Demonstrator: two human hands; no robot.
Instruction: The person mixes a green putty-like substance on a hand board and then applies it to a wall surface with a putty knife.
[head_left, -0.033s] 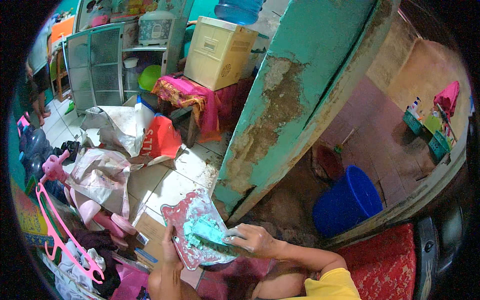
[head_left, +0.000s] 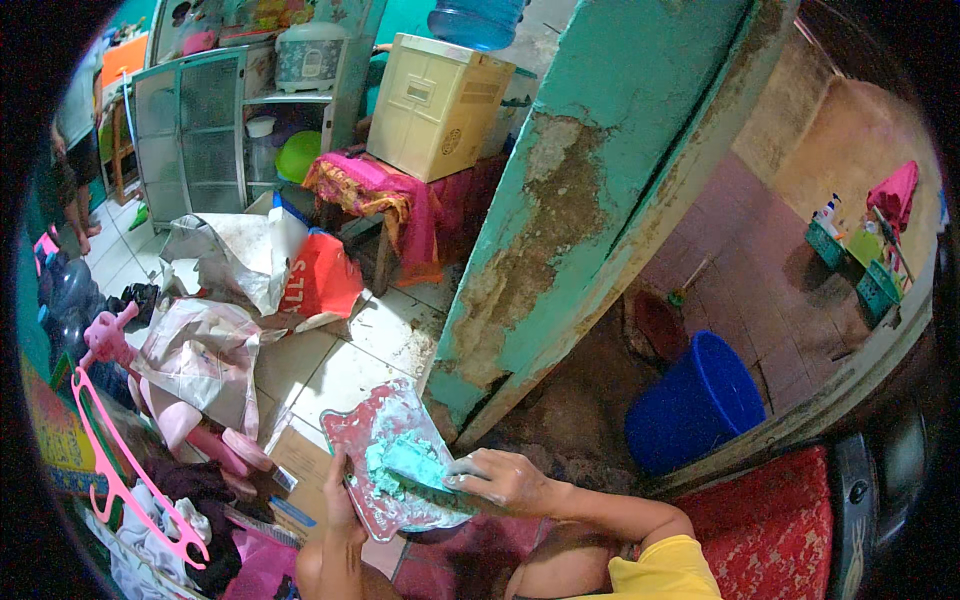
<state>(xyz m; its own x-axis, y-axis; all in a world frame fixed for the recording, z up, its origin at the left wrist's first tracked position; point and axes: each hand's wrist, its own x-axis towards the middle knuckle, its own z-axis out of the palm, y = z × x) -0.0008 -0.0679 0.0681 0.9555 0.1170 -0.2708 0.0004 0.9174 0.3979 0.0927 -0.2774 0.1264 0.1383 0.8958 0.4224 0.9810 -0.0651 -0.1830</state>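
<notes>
In front of me is a red tray or board [head_left: 350,432] with rounded corners, smeared with whitish and turquoise paste. My left hand [head_left: 343,502] grips its left edge, thumb on top. A thick heap of turquoise paste [head_left: 385,462] lies in its middle. My right hand [head_left: 508,482] is closed around the end of a flat, paste-covered tool [head_left: 422,468] that looks like a scraper; it rests in the heap. The fingers hide the tool's handle, and paste marks the fingertips.
A peeling turquoise wall edge [head_left: 520,270] stands just beyond the tray. A blue bucket [head_left: 690,400] is at the right. White sacks [head_left: 205,350], a pink hanger [head_left: 120,470] and a pink ride-on toy [head_left: 165,400] crowd the left. Another person's legs [head_left: 75,195] show far left.
</notes>
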